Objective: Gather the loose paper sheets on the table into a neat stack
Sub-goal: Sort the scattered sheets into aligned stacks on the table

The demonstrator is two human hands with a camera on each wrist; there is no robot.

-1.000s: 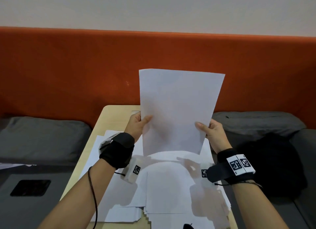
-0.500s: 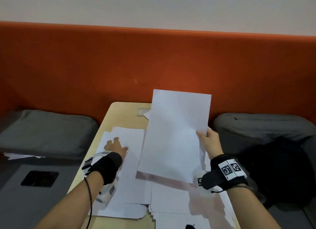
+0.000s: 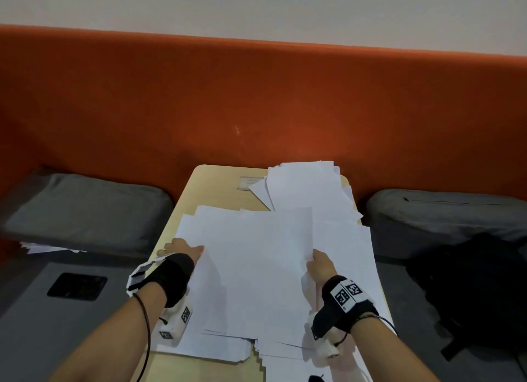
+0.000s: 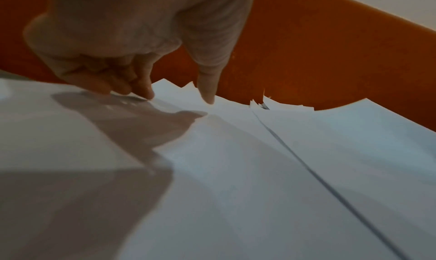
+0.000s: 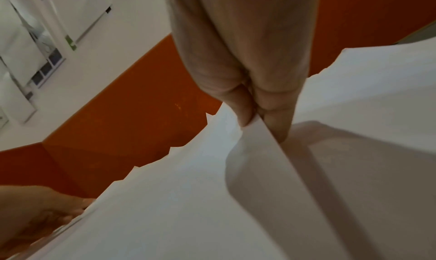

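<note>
White paper sheets point(image 3: 342, 267) lie spread over the light wooden table point(image 3: 216, 187), with a smaller fanned pile point(image 3: 308, 187) at its far right corner. A top sheet point(image 3: 256, 262) rests low across the middle of the spread. My left hand point(image 3: 182, 249) holds its left edge, thumb on top point(image 4: 207, 96) and fingers curled at the edge point(image 4: 141, 92). My right hand point(image 3: 318, 263) pinches the right edge between thumb and fingers point(image 5: 245, 118), and the paper point(image 5: 235, 189) bends up there. The left hand point(image 5: 35, 217) shows at the sheet's far edge in the right wrist view.
An orange padded backrest point(image 3: 256, 110) runs behind the table. Grey cushions sit left point(image 3: 85, 210) and right point(image 3: 442, 210). A black bag point(image 3: 479, 296) lies on the right seat. A few papers point(image 3: 42, 247) and a dark flat object point(image 3: 77, 286) lie at left.
The sheet held upright a second ago has come down flat onto the spread. My left hand let go, moved left onto the papers, and now holds the sheet's left edge.
</note>
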